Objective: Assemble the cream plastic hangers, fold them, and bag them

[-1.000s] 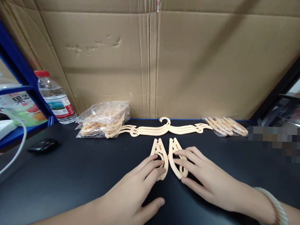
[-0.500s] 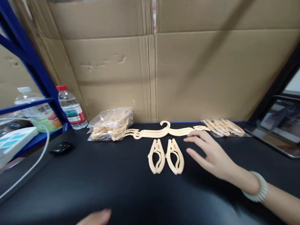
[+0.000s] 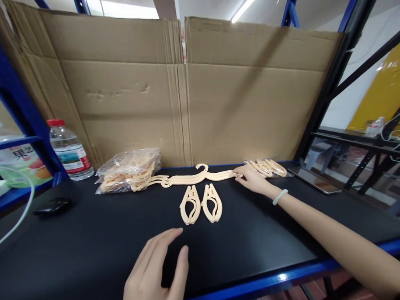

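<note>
An unfolded cream plastic clothes hanger (image 3: 182, 179) lies along the back of the black table, its hook toward the cardboard. At its right end, my right hand (image 3: 253, 179) has thumb and fingers closed round the arm tip; a beaded bracelet is on that wrist. My left hand (image 3: 156, 271) is above the front of the table, thumb and fingers apart with nothing between them. Between the hands, a folded hanger (image 3: 186, 211) lies beside a second folded hanger (image 3: 216, 209).
A clear bag of hangers (image 3: 127, 171) lies at the back left, another bag of hangers (image 3: 268, 167) behind my right hand. A water bottle (image 3: 70, 152), a black mouse (image 3: 53, 206) and a white cable (image 3: 29, 209) are left. A flat tablet-like device (image 3: 313, 180) lies right. Cardboard (image 3: 129, 99) walls the back.
My right hand has moved forward onto the hanger's right end and closed there. My left hand has come further into view from the bottom. The camera view has tilted up and shifted right.
</note>
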Demonstrator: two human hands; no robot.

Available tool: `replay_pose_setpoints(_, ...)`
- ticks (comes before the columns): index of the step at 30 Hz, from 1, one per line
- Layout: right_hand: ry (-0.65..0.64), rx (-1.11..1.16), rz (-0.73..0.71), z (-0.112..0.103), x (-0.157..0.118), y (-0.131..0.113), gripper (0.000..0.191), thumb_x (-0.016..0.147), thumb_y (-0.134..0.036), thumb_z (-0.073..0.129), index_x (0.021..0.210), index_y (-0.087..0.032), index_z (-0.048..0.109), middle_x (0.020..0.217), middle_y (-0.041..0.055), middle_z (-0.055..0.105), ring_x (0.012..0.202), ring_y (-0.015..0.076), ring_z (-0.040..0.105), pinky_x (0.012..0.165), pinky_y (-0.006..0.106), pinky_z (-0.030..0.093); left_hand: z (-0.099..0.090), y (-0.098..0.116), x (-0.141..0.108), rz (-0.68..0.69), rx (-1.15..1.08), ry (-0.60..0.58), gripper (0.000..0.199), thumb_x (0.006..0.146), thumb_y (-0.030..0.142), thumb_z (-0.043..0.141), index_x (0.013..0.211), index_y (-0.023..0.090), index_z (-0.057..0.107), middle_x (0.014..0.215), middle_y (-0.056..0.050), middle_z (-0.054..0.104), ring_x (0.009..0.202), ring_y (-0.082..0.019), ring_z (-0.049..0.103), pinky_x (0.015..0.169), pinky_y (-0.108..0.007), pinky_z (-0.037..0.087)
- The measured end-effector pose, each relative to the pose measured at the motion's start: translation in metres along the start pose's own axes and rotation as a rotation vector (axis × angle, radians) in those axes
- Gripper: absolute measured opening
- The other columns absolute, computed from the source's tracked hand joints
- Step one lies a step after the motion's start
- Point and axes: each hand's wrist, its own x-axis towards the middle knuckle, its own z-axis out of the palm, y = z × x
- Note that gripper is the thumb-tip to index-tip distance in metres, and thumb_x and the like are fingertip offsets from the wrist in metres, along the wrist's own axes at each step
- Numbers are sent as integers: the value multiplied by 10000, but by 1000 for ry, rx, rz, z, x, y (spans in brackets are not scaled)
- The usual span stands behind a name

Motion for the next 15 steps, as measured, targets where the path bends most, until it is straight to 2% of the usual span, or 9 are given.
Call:
replay_pose_setpoints(4, -82, -13, -62, 3, 5, -7, 165, 862, -145, 548, 972, -152, 671, 1004, 119, 662, 974, 244, 574, 913, 402, 441, 0, 1, 3, 15, -9, -65, 217, 894, 328, 547, 1096, 260, 585, 1098, -64, 646, 1043, -277, 609, 890, -436, 512)
replay_pose_setpoints(9, -115, -8, -55, 3, 8, -11, 104, 870, -176, 566, 917, -146, 654, 946, 117, 635, 952, 244, 540, 875, 396, 442, -2, 3, 8, -6, -31, -121, 224, 891, 363, 539, 1071, 252, 614, 1091, -70, 656, 1028, -279, 622, 853, -422, 538)
replay_pose_setpoints(15, -174, 41, -4, -2, 15, -11, 63, 819, -136, 597, 769, -153, 632, 858, 82, 648, 839, 198, 573, 804, 323, 446, -15, 8, 28, 32, -155, -359, 197, 898, 364, 521, 1042, 281, 628, 1079, -28, 681, 1016, -252, 642, 884, -408, 534)
